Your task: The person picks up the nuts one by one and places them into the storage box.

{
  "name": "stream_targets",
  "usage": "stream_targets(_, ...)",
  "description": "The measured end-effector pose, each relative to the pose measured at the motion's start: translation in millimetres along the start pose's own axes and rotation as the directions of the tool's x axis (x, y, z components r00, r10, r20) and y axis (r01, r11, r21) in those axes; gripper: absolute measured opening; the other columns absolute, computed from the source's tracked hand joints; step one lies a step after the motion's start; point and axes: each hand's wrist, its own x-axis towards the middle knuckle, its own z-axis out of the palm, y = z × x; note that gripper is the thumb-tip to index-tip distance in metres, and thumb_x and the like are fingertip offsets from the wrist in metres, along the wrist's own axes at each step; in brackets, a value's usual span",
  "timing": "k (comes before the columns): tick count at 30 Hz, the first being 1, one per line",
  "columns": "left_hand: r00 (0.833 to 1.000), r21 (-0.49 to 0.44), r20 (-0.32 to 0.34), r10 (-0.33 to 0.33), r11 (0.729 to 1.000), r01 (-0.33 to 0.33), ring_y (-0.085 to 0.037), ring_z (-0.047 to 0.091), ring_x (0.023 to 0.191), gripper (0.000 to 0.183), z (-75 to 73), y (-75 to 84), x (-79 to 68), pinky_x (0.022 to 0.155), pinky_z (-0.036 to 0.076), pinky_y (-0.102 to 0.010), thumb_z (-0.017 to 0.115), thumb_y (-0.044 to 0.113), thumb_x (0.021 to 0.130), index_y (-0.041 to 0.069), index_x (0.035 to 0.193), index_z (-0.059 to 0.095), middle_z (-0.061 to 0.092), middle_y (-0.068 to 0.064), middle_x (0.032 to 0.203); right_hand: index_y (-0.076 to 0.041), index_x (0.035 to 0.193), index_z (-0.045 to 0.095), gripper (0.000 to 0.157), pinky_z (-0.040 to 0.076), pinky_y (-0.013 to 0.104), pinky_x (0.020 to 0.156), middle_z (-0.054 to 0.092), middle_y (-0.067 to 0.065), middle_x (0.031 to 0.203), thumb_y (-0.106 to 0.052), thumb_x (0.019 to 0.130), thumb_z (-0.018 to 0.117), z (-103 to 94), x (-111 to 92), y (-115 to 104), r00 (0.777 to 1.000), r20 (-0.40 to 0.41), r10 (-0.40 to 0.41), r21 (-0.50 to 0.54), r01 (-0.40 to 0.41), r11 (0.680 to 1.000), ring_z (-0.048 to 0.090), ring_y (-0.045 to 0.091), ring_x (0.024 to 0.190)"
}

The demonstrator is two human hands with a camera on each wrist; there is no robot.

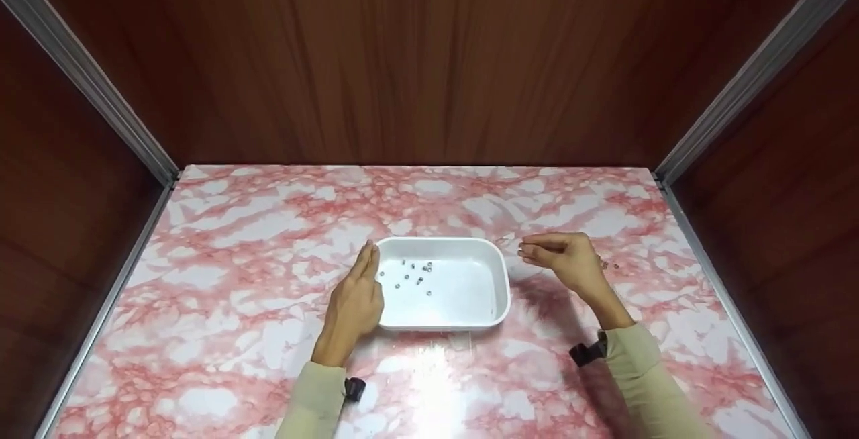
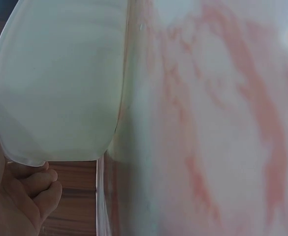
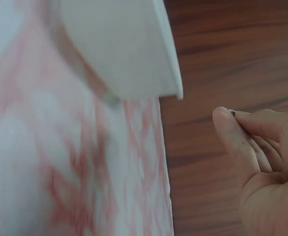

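Observation:
A white rectangular tray stands in the middle of the table, with several small metal nuts scattered over the left half of its floor. My left hand grips the tray's left end, its fingers along the outer wall; in the left wrist view curled fingers show beside the tray's rim. To the right of the tray, my right hand is raised, thumb and forefinger pinching a small nut. Only a dark sliver of that nut shows between the fingertips.
A few more small nuts lie on the table behind the right hand, partly hidden by it. The table top has a red and white marbled surface. Dark wood panels with metal edge strips wall in the back and both sides.

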Motion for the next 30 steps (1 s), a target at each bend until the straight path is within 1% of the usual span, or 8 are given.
stream_targets(6,1.000,-0.002,0.005,0.000,1.000,0.000,-0.036,0.048,0.150,0.054,0.2,0.2,-0.2,0.096,0.059,-0.045,0.050,0.004,0.103,-0.005,0.157,0.043,0.038,-0.019,0.169,0.019,0.122,0.069,0.032,0.063,0.036,0.090,0.079,0.022,0.114,0.001,0.096,0.072,13.3,5.9,-7.2,0.998,0.050,0.037,0.118,-0.042,0.992,0.081,0.018,0.097)
stream_targets(10,1.000,0.004,0.009,-0.005,1.000,0.005,-0.036,0.048,0.150,0.055,0.8,0.4,-0.8,0.100,0.058,-0.046,0.050,0.005,0.103,-0.005,0.157,0.042,0.038,-0.019,0.169,0.019,0.122,0.069,0.030,0.063,0.037,0.091,0.075,0.031,0.119,0.003,0.096,0.070,24.1,9.7,-13.4,0.993,0.105,0.048,0.134,-0.062,0.989,0.081,0.018,0.097)
stream_targets(15,1.000,0.008,0.005,-0.005,1.000,0.005,-0.038,0.053,0.145,0.055,0.5,0.9,0.5,0.082,0.060,-0.040,0.050,0.005,0.104,-0.004,0.157,0.041,0.038,-0.019,0.169,0.019,0.122,0.068,0.031,0.064,0.037,0.090,0.078,0.027,0.111,0.004,0.094,0.071,39.2,16.4,-19.9,0.985,0.163,0.065,0.114,-0.084,0.990,0.081,0.018,0.093)
stream_targets(17,1.000,0.005,0.010,-0.005,1.000,0.005,-0.038,0.056,0.143,0.055,0.2,1.0,0.7,0.071,0.057,-0.036,0.049,0.005,0.104,-0.005,0.157,0.041,0.038,-0.020,0.169,0.019,0.122,0.068,0.032,0.064,0.037,0.089,0.080,0.024,0.108,0.004,0.094,0.071,44.6,18.9,-21.3,0.980,0.184,0.074,0.104,-0.094,0.990,0.082,0.018,0.092)
stream_targets(20,1.000,0.004,0.015,-0.008,1.000,0.008,-0.038,0.061,0.137,0.054,-0.2,1.0,0.4,0.063,0.052,-0.032,0.048,0.006,0.104,-0.005,0.157,0.041,0.038,-0.020,0.169,0.021,0.124,0.066,0.034,0.064,0.037,0.089,0.078,0.028,0.111,0.005,0.095,0.069,51.1,22.2,-22.2,0.972,0.221,0.083,0.098,-0.106,0.989,0.082,0.019,0.092)
stream_targets(24,1.000,0.003,0.017,-0.004,1.000,0.004,-0.038,0.068,0.124,0.054,-0.2,0.9,1.1,0.059,0.048,-0.029,0.048,0.006,0.104,-0.005,0.157,0.042,0.038,-0.020,0.169,0.023,0.124,0.064,0.034,0.065,0.036,0.088,0.072,0.037,0.117,0.006,0.095,0.068,58.6,26.6,-24.5,0.961,0.261,0.086,0.076,-0.110,0.991,0.081,0.018,0.091)
stream_targets(28,1.000,0.003,0.015,-0.001,1.000,0.001,-0.037,0.070,0.117,0.054,-1.0,1.1,1.8,0.059,0.046,-0.029,0.048,0.006,0.104,-0.006,0.156,0.042,0.038,-0.021,0.168,0.022,0.122,0.066,0.032,0.065,0.036,0.087,0.073,0.036,0.116,0.005,0.095,0.069,66.3,32.0,-27.9,0.949,0.299,0.097,0.053,-0.118,0.992,0.081,0.016,0.091)
stream_targets(30,1.000,0.005,0.013,-0.003,1.000,0.003,-0.036,0.069,0.119,0.054,-1.5,1.5,1.9,0.060,0.047,-0.029,0.049,0.006,0.104,-0.006,0.156,0.042,0.038,-0.021,0.168,0.020,0.121,0.068,0.031,0.065,0.035,0.086,0.076,0.032,0.113,0.005,0.095,0.070,69.7,34.5,-29.6,0.944,0.314,0.106,0.042,-0.125,0.991,0.081,0.016,0.091)
